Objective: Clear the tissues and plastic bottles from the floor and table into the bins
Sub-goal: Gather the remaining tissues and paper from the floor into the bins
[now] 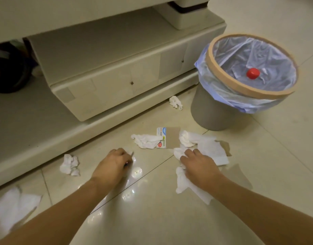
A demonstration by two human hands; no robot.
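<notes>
Head: both hands gathering tissues (196, 147).

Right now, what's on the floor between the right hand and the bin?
In the head view, crumpled tissues and a torn cardboard piece lie between the right hand and the bin.

Both bare forearms reached forward and down. The left hand (115, 165) was curled, fingertips pinched together; the right hand (199, 162) lay palm down, fingers bent.
</notes>
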